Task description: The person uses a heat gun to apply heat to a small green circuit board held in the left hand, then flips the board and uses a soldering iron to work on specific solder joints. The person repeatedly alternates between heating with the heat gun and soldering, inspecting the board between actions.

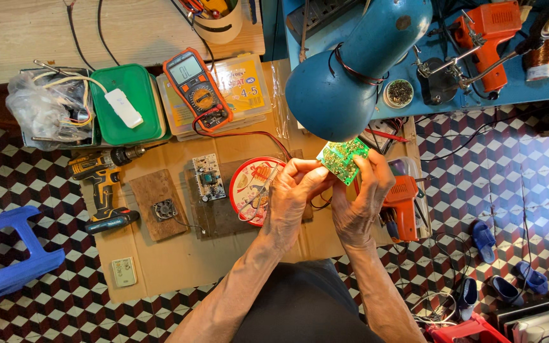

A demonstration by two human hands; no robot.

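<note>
A small green circuit board [342, 158] is held up under the blue desk lamp [357, 63], gripped between both hands. My left hand [295, 194] pinches its left edge with the fingertips. My right hand [366, 197] holds its right edge. Below my left hand lies a round red-rimmed tin lid [253, 188] with small tools in it. An orange soldering gun [403, 206] rests just to the right of my right hand.
On the cardboard sheet [179, 260] lie another circuit board [208, 177], a small fan [164, 209], a cordless drill [100, 181] and a wall socket plate [124, 271]. An orange multimeter [197, 89], a green box [129, 105] and a blue stool [7, 251] lie around.
</note>
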